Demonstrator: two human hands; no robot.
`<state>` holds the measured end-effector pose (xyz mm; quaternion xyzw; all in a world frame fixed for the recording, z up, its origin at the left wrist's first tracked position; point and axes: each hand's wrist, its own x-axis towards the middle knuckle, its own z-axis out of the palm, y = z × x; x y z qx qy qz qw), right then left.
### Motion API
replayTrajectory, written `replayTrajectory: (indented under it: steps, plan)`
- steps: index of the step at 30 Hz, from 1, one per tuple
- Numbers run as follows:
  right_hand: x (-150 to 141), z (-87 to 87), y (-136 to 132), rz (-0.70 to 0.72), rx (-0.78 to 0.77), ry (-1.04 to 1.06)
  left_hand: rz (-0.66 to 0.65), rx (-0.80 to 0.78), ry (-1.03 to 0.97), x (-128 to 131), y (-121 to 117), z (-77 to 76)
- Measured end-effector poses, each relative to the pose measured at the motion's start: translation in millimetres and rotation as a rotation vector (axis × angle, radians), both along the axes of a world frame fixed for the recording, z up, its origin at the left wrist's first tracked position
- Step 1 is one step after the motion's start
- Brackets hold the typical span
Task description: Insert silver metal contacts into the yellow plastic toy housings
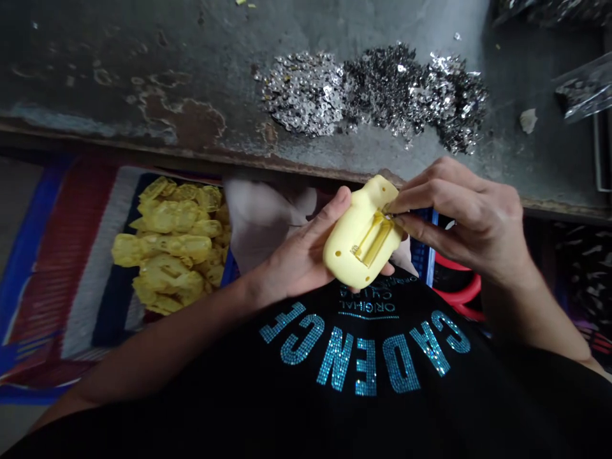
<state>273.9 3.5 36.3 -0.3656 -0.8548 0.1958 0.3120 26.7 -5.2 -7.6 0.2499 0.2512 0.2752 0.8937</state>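
Yellow moulded plastic piece (342, 245) sits clenched in the left hand (291, 255), right fingers (421, 194) pinching at its slot, many more yellow pieces (172, 242) heaped left, silver sequins (373, 95) piled on the far desk (119, 76).

Worn, paint-scarred workbench (119, 76) above a striped woven mat (81, 255)

Beyond the right hand's fingers (421, 197), a heap of silver and dark sequins (377, 95) lies on the bench top, with a pale scrap (528, 120) and a clear plastic bag (586, 89) further right. Lower down, left of the fingers, yellow moulded plastic pieces (172, 245) lie piled on the mat.
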Motion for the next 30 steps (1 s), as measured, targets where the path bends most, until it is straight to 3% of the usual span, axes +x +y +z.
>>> replayTrajectory:
  steps: [6, 19, 25, 30]
  plan:
    - [0, 5.0, -2, 0.001, -0.019, -0.108, 0.048, -0.005, 0.040, 1, -4, 4.7]
    - [-7, 11.6, -2, 0.087, 0.207, -0.307, 0.088, -0.047, -0.037, 2, -4, -3.0]
    - [-1, 12.0, -1, 0.006, -0.007, -0.210, 0.058, -0.008, -0.038, 0, -4, -2.9]
    - [5, 11.2, 6, 0.012, -0.174, -0.075, 0.033, -0.086, -0.133, -1, -3, -6.9]
